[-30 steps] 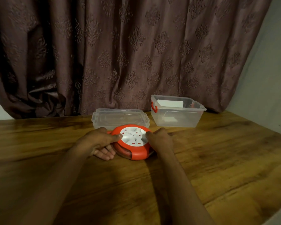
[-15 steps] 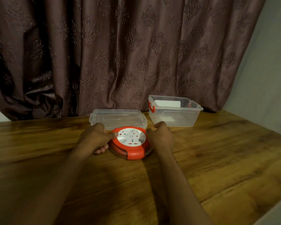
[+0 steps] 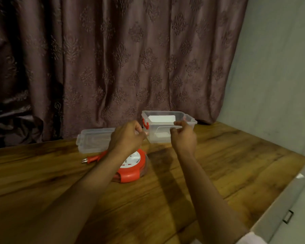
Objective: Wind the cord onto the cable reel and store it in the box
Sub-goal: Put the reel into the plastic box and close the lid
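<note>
The round red cable reel [image 3: 133, 167] with a white socket face lies flat on the wooden table [image 3: 218, 164]. Its red plug [image 3: 89, 160] rests on the table to its left, on a short length of cord. Beyond the reel stands the clear plastic box [image 3: 187, 120], open, with a red latch [image 3: 145, 124] on its left end. My left hand [image 3: 126, 139] is raised above the reel, fingers curled, fingertips at the box's near left corner. At the box's front rim, my right hand [image 3: 184, 136] has its forefinger above the edge and its thumb below.
The clear lid [image 3: 92, 140] lies flat to the left of the box, behind the reel. A dark patterned curtain [image 3: 113, 59] hangs right behind both. A pale wall [image 3: 275, 76] closes the right side, and the table's right edge runs along grey drawers [image 3: 287, 215].
Both hands have let go of the reel and risen forward to the box. The reel now lies on the table with its plug out to the left. The camera has tilted up.
</note>
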